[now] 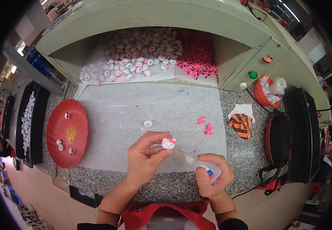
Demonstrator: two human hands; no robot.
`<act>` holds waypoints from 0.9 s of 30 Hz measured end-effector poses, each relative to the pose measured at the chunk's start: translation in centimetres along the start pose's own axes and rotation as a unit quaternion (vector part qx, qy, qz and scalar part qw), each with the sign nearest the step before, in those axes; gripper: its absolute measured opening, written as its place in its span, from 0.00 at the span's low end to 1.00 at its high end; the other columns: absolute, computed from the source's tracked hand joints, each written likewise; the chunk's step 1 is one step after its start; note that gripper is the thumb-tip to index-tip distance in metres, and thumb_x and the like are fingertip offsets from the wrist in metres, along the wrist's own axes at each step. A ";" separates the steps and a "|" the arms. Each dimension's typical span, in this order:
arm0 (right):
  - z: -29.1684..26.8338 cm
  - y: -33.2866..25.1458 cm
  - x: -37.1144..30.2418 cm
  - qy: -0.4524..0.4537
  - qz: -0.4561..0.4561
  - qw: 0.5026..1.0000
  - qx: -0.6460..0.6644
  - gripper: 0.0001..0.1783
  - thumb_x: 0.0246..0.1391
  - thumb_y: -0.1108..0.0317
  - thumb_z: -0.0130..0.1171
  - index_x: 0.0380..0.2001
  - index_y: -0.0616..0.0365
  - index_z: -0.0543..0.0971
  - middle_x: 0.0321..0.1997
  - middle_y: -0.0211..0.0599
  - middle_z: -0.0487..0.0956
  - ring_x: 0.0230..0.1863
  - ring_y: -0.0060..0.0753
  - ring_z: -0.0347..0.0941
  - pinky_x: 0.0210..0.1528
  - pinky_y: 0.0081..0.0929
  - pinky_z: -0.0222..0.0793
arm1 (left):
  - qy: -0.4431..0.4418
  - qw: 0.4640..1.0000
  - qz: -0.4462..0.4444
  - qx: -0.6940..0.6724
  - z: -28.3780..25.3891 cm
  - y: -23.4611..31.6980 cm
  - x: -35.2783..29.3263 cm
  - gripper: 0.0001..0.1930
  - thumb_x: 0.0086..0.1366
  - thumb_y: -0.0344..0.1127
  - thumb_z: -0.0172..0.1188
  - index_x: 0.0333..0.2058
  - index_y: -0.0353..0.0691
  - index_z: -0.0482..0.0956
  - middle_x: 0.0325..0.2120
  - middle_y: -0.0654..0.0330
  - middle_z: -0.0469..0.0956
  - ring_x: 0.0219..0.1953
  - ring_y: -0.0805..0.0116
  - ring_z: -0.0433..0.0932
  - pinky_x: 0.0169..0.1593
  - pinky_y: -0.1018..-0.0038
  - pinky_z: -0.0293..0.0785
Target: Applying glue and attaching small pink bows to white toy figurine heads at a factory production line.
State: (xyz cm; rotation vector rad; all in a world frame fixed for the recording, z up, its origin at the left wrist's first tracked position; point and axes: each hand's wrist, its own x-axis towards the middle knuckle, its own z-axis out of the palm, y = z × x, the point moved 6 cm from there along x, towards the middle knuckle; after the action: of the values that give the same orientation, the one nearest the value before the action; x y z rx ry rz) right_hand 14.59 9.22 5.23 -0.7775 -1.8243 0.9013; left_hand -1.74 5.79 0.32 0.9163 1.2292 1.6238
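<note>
left hand [145, 157] fingers pinch a small white piece [168, 143] w/ a pink bit on top, over the bench's near edge; right hand [212, 177] fingers wrapped tight round a glue bottle [202, 166], nozzle aimed at the piece; looks early on: only 4 finished pcs on the red plate [55, 142] at the left edge; one loose white piece [148, 123] & a few pink bits [206, 126] mid-bench; big white pile [135, 53] & pink pile [198, 53] at the far edge still to do.
</note>
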 end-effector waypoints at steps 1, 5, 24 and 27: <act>-0.7 0.4 0.2 0.022 0.018 1.000 -0.008 0.14 0.40 0.70 0.54 0.32 0.67 0.73 0.23 0.37 0.76 0.20 0.24 0.71 0.23 0.18 0.65 | -0.004 1.000 0.002 -0.001 0.2 -0.1 0.0 0.19 0.47 0.12 0.56 0.41 0.28 0.70 0.38 0.54 0.70 0.42 0.68 0.72 0.41 0.77 0.75; -3.4 4.7 -0.1 0.062 0.246 0.961 0.107 0.16 0.45 0.70 0.52 0.38 0.69 0.71 0.25 0.40 0.75 0.20 0.24 0.70 0.22 0.16 0.66 | 0.001 1.000 -0.022 0.012 -0.3 -0.6 -0.4 0.20 0.46 0.12 0.56 0.41 0.28 0.70 0.38 0.55 0.70 0.41 0.68 0.72 0.41 0.77 0.74; -3.3 12.2 1.8 -0.054 0.188 0.908 -0.369 0.14 0.37 0.63 0.63 0.29 0.59 0.78 0.30 0.44 0.76 0.31 0.45 0.73 0.34 0.35 0.68 | -0.013 0.998 -0.064 -0.004 0.7 -0.7 -0.7 0.19 0.50 0.15 0.55 0.44 0.29 0.69 0.38 0.57 0.72 0.40 0.71 0.73 0.42 0.79 0.71; -3.8 12.4 0.7 -0.054 0.203 0.904 -0.371 0.13 0.37 0.65 0.62 0.29 0.59 0.78 0.29 0.44 0.76 0.30 0.46 0.73 0.34 0.36 0.68 | -0.008 0.998 -0.059 -0.018 0.4 -1.0 -0.5 0.19 0.50 0.16 0.55 0.44 0.30 0.69 0.36 0.57 0.74 0.39 0.72 0.74 0.42 0.79 0.71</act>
State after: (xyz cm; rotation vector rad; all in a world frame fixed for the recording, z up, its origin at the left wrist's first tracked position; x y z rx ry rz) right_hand 19.41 17.33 -3.67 -1.6580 -2.1632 0.4707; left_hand -0.99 5.58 -0.56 0.8183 1.2161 1.5372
